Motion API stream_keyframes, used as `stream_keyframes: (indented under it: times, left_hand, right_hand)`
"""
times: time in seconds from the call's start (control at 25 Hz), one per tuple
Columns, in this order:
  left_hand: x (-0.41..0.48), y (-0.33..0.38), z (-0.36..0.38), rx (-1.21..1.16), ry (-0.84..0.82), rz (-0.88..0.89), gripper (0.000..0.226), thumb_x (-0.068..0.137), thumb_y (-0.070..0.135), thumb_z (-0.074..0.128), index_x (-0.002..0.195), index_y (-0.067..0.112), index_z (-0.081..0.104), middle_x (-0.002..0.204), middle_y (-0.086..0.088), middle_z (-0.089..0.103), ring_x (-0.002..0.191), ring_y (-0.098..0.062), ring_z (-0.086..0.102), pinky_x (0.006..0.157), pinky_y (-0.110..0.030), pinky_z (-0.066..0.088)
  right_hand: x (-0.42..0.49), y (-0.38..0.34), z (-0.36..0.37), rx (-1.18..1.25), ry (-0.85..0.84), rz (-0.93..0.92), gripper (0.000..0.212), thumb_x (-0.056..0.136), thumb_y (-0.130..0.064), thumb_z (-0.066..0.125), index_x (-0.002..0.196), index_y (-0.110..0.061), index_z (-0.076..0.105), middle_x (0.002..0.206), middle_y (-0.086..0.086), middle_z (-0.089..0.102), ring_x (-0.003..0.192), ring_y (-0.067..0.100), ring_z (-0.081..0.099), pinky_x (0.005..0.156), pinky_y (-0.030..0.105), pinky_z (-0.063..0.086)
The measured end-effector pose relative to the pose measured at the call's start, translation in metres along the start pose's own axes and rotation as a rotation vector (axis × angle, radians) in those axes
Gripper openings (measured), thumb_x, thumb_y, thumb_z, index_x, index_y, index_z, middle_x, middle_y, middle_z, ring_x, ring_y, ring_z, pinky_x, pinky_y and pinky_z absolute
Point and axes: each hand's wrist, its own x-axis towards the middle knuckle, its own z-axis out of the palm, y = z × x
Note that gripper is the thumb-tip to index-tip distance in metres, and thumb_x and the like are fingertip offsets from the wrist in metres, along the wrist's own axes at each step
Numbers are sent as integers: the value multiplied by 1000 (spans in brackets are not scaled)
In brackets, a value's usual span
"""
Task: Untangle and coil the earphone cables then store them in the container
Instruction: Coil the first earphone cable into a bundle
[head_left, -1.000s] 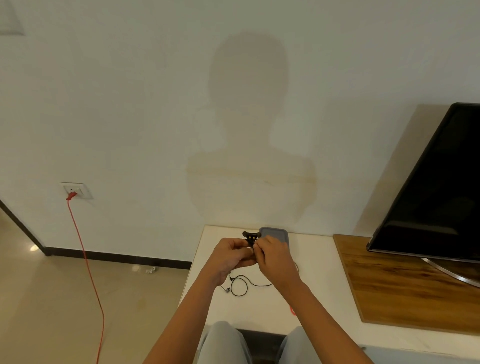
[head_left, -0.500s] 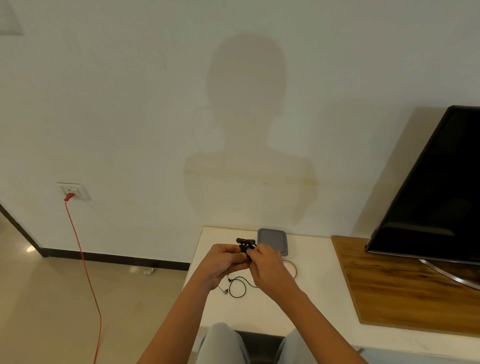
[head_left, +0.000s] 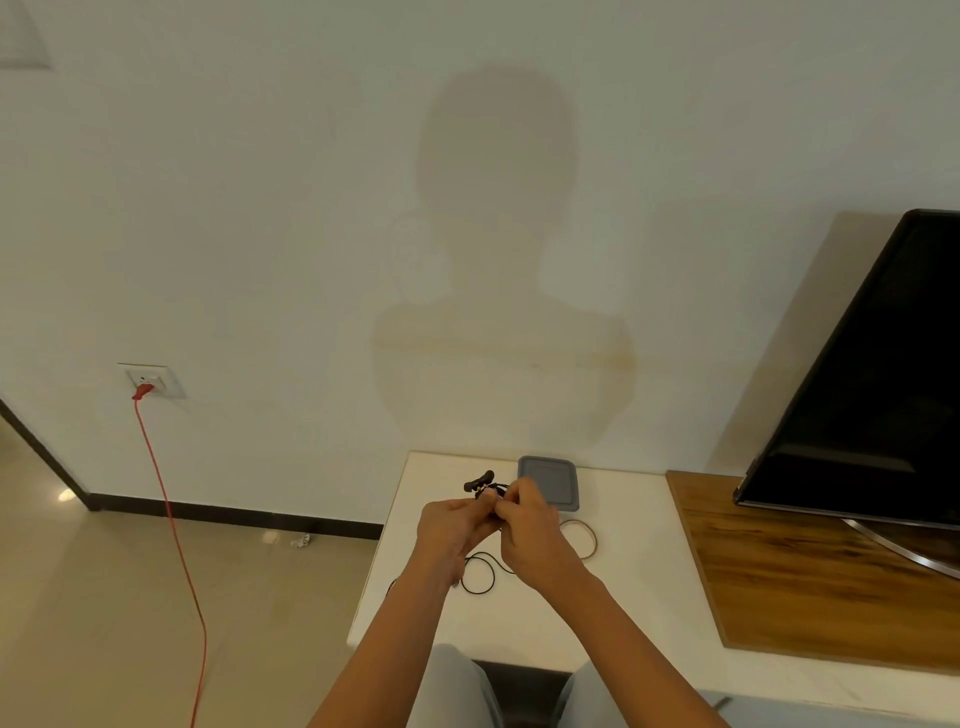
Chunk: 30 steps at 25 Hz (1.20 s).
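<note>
A black earphone cable (head_left: 480, 571) hangs from my two hands, which meet above the white table (head_left: 613, 597). Its earbud end (head_left: 479, 482) sticks up just behind my fingers. My left hand (head_left: 452, 525) grips part of the cable. My right hand (head_left: 530, 535) pinches the cable close to the left hand's fingertips. The loose end loops down onto the table below my left wrist. A grey container (head_left: 550, 480) with its lid on lies flat behind my hands, near the wall. A rubber band (head_left: 584, 538) lies on the table right of my right hand.
A wooden board (head_left: 810, 566) covers the table's right part, with a black TV (head_left: 878, 374) standing on it. A red cord (head_left: 171, 525) runs from a wall socket (head_left: 150, 379) down over the tiled floor at the left. My knees show at the table's near edge.
Both hands with the cable drifted slightly left and a little lower in view. The grey container and the rubber band are more exposed now behind and right of my right hand.
</note>
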Motion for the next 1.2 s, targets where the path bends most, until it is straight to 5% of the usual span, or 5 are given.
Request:
stream_keyframes:
  times: [0.24,0.4,0.64,0.96,1.2]
  left_hand:
    - [7,1,-9,3,-68,26,11,89,1,63,93,-7,68,92,-21,72,75,-21,73,64,-20,58]
    - [13,2,-19,139,-138,106,10,93,0,57,92,-3,67,94,-20,68,81,-22,71,66,-19,57]
    - [26,-3,-29,389,-180,165,11,89,0,61,97,-5,67,86,-18,69,75,-26,72,76,-32,59]
    - [43,-33,-31,42,8,-11,24,91,19,65,98,-4,64,92,-20,73,84,-28,73,73,-32,60]
    - [67,-65,-38,237,89,-1,22,79,2,74,100,4,68,92,-14,71,83,-24,70,68,-24,58]
  right_hand:
    - [3,2,-11,91,-116,24,42,94,-2,40,120,-24,64,97,-5,48,99,15,44,90,33,39]
    - [0,5,-27,511,312,211,18,88,-14,62,101,-26,67,98,-13,60,96,6,55,80,19,45]
    - [3,17,-28,1020,-145,574,18,94,-16,55,106,-6,64,98,11,69,91,22,67,82,33,57]
    - [-1,26,13,1312,-27,785,18,94,5,47,101,-1,63,89,17,68,81,24,67,67,31,59]
    - [-3,55,54,1125,-186,964,22,91,0,57,112,-1,61,100,16,69,93,27,68,82,36,56]
